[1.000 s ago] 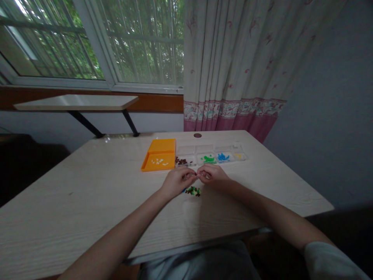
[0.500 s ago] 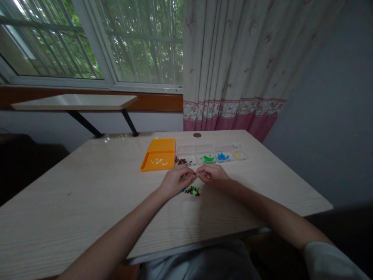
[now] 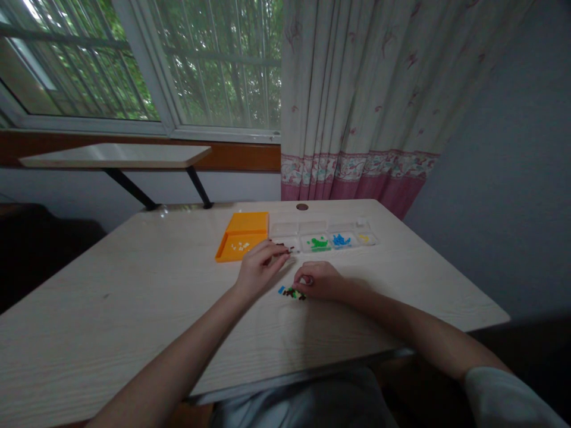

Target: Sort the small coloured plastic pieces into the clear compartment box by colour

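My left hand [image 3: 261, 263] hovers at the near edge of the clear compartment holding small brown pieces [image 3: 280, 244]. Its thumb and fingers come together at the tips; anything between them is too small to make out. Lower and to the right, my right hand [image 3: 320, 279] is closed in a pinch, fingertips down on a small patch of green, brown, yellow and blue pieces [image 3: 300, 296] lying on the table. Whatever the right fingertips grip is hidden. A blue piece [image 3: 281, 290] shows at the patch's left end.
An orange open case [image 3: 223, 252] with white pieces stands behind my left hand. Right of it runs a clear divided box [image 3: 307, 227] with green [image 3: 319, 243], blue [image 3: 341, 239] and yellow pieces [image 3: 364, 238]. A raised shelf [image 3: 120, 156] stands at the back left of the table [image 3: 156, 297].
My hands, which met fingertip to fingertip, have parted. The left moved up and left to the brown pieces; the right came down to the multicoloured patch.
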A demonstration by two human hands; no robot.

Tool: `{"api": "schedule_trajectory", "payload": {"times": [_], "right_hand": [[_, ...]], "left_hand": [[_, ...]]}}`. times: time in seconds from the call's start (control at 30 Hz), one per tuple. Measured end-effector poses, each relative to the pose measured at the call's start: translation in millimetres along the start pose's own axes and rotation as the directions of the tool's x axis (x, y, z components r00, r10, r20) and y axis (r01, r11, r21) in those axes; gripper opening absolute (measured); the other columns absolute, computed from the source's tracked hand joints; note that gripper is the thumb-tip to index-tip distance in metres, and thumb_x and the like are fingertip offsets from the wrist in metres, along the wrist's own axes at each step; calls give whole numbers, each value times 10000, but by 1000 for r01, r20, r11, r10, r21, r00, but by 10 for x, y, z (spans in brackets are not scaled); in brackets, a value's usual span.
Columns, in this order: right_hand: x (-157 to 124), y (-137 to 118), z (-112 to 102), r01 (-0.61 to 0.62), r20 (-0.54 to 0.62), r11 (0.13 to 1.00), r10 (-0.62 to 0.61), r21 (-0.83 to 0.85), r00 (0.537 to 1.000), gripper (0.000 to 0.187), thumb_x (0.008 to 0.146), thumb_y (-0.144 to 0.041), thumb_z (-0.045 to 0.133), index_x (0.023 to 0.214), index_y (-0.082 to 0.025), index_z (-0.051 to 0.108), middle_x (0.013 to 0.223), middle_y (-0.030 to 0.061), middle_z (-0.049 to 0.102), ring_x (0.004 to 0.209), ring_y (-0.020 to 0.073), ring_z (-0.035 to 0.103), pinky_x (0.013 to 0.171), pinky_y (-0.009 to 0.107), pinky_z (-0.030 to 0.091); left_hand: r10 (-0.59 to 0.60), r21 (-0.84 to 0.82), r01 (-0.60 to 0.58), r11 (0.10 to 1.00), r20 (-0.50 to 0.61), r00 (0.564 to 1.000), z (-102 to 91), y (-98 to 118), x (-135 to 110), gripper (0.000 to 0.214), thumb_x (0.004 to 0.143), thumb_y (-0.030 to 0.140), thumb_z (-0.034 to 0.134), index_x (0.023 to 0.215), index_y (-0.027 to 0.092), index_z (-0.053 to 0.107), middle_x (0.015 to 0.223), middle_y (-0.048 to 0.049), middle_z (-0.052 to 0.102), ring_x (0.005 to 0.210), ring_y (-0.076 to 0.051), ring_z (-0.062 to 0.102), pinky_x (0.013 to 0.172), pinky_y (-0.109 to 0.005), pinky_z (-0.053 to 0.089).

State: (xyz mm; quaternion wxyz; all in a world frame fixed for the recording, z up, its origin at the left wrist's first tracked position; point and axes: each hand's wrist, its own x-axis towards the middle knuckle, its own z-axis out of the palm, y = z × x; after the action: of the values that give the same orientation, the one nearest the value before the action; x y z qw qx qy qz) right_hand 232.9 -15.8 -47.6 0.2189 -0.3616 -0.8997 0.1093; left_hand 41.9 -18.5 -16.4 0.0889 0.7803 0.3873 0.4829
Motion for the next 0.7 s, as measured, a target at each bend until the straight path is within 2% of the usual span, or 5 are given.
{"api": "schedule_trajectory", "payload": {"times": [0.17, 0.3, 0.43, 0.57, 0.7], "right_hand": [[-7, 28, -23, 23, 34, 1000, -23, -12, 999, 144, 755, -332, 564, 775, -210, 637, 671, -8, 603, 601, 89, 515, 588, 185, 355], [2, 55, -46, 9, 56, 999, -7, -33, 998, 155, 768, -338, 550, 792, -208, 632, 690, -5, 602, 616, 95, 518, 588, 195, 352], [27, 86, -58, -42, 75, 997, 47, -66, 996, 166, 783, -334, 528, 785, -202, 629, 702, -1, 603, 639, 105, 523, 592, 206, 345], [36, 110, -113, -57, 114, 997, 63, -54, 991, 205, 816, -323, 474, 816, -196, 635, 723, 13, 612, 661, 112, 527, 599, 210, 347], [17, 144, -162, -27, 160, 1000, 28, -11, 987, 200, 804, -329, 486, 850, -204, 634, 704, 4, 603, 640, 109, 520, 599, 210, 351]], "left_hand": [[6, 3, -6, 1000, -10, 1000, -17, 55, 9, 178, 778, 286, 553, 851, 152, 644, 769, -68, 629, 662, -119, 538, 596, -221, 422], [-26, 30, 26, 999, -11, 1000, -1, -3, 13, 187, 783, 306, 541, 842, 161, 642, 775, -62, 625, 683, -126, 543, 614, -222, 423], [-123, 183, 127, 975, -30, 992, 41, -199, 29, 217, 792, 339, 515, 838, 169, 642, 772, -46, 614, 668, -129, 536, 635, -229, 412], [-226, 353, 234, 906, -64, 972, 68, -366, 44, 245, 795, 362, 494, 864, 185, 647, 767, -42, 609, 685, -155, 543, 608, -237, 394], [-267, 395, 267, 879, -55, 962, 74, -404, 46, 244, 792, 339, 494, 915, 190, 642, 845, -54, 614, 745, -176, 560, 636, -250, 403]]}}
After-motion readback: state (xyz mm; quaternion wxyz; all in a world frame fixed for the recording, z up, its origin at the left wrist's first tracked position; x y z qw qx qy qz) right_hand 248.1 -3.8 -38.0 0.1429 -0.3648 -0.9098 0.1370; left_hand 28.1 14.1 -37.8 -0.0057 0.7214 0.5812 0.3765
